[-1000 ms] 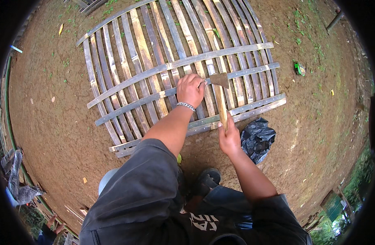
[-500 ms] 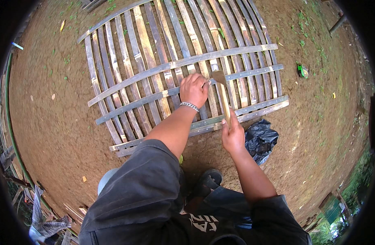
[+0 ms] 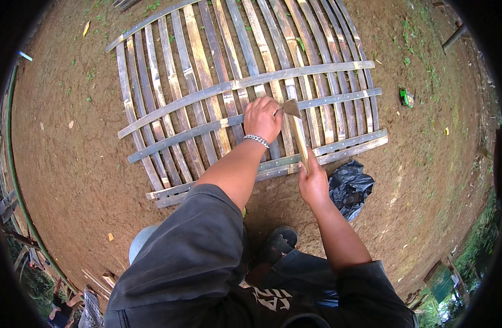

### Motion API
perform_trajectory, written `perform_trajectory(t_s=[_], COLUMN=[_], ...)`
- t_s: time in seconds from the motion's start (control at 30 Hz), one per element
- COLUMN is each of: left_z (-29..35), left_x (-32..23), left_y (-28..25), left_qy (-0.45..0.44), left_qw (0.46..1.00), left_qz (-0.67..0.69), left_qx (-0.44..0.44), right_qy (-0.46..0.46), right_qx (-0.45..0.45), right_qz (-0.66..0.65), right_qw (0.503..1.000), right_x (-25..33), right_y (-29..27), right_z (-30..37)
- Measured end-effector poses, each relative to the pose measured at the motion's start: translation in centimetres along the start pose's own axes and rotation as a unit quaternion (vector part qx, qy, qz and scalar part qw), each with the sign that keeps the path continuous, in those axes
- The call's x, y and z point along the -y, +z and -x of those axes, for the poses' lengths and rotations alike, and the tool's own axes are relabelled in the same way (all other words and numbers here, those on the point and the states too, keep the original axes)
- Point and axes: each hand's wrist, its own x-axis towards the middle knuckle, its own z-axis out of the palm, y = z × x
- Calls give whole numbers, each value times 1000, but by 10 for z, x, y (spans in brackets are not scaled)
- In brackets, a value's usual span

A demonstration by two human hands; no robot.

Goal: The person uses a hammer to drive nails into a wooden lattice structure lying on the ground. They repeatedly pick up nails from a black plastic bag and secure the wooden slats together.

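Note:
A panel of split bamboo slats (image 3: pixel 199 57) lies on the ground, crossed by several bamboo strips. My left hand (image 3: pixel 262 117) rests at one crossing strip (image 3: pixel 177 139), its fingers pinched. Between the fingertips is a thin, nail-like piece, mostly hidden. My right hand (image 3: pixel 314 183) grips the pale wooden handle of a small hatchet (image 3: pixel 300 136). The hatchet's dark, wedge-shaped metal head is right beside my left fingertips, over the same strip. Whether it touches the piece is unclear. Small nail-like dots mark the strips.
A crumpled black plastic bag (image 3: pixel 350 189) lies right of my right hand. Farther right is a green and black tape measure (image 3: pixel 406 98) on bare soil. A long green pole (image 3: pixel 24 202) borders the left side. A partly visible person (image 3: pixel 60 309) is at the lower left.
The hatchet's head has shifted slightly down and left, closer to my left fingertips. My left hand keeps its pinch on the strip. At the lower left, the other person's position has changed.

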Motion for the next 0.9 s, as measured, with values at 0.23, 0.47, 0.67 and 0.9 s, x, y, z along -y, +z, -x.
perform_trajectory(t_s=[0.23, 0.47, 0.67, 0.9], left_z=[2, 1, 1, -38], left_x=[0, 0, 2, 15], left_y=[1, 2, -12, -26], left_qy=[3, 3, -14, -46], left_qw=[1000, 1000, 999, 978], left_qz=[-1, 0, 4, -200], left_qx=[1, 2, 44, -40], right_qy=[-128, -92, -71, -70], right_qx=[-133, -124, -135, -138], right_qz=[-39, -52, -86, -97], right_qw=[982, 987, 985, 983], right_x=[-4, -5, 0, -8], right_y=[6, 3, -7, -17], right_z=[4, 4, 9, 4])
